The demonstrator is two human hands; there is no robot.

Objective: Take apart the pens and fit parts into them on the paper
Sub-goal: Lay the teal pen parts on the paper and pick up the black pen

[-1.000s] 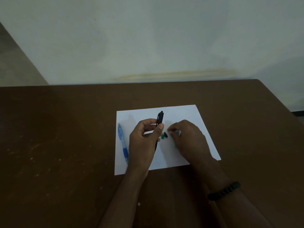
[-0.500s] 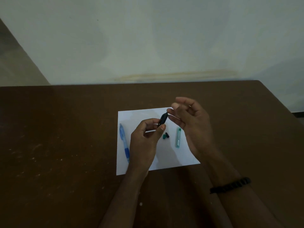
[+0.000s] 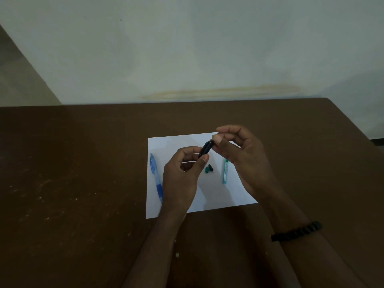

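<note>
Left hand [image 3: 180,179] fingers [image 3: 205,157] curl round the lower part of the black pen [image 3: 205,149], thumb against its side, holding it tilted up off the paper [image 3: 176,146]. Right hand [image 3: 243,156] fingertips [image 3: 217,139] pinch the pen's top end, so both hands grip the same pen, raised over the middle of the paper

Change: a second ago the right hand was down on the paper by the small parts, the green tube hidden under it. Half a second ago it had lifted and hung with loose fingers beside the pen top. Now it has closed on that top. Left hand kept its hold throughout, pen tipped a bit more toward the right hand

Meaning, as a judgement: the set-down of small pieces looks done and the next step is pulling or twisting off the pen's top end, or pushing something into it; too dark and small to tell which

On the paper: two small pieces, green cap [image 3: 207,170] and black cap [image 3: 211,167], touching or almost, just below the raised pen. Green tube [image 3: 225,171] lies right of them, now uncovered. Blue pen [image 3: 155,175] lies along the paper's left edge, untouched, lower end behind the left wrist

Paper sits on the brown tabletop [image 3: 72,173]; black bracelet [image 3: 297,230] on the right wrist, off the paper's near edge
</note>
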